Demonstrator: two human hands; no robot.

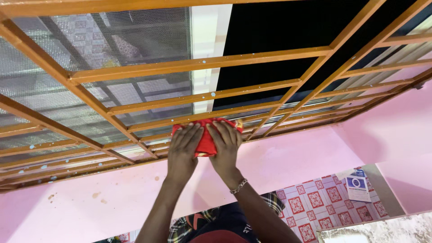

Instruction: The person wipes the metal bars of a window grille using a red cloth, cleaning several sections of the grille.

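Note:
Both of my hands press a red cloth (206,140) flat against the lower part of an orange-brown window grille (180,65). My left hand (183,146) lies on the cloth's left side with fingers spread. Over the right side rests my right hand (226,144), fingers spread, with a metal bracelet (239,186) on its wrist. The cloth sits on the bottom bars of the grille, just above the pink wall (292,157). Behind the bars are wire mesh and glass panes.
A dark pane (274,40) fills the window's right half. Below are a floor with red and white patterned tiles (315,207), a small blue and white packet (357,184), and checked cloth over my legs (184,225). A pale stone surface (382,231) lies at the bottom right.

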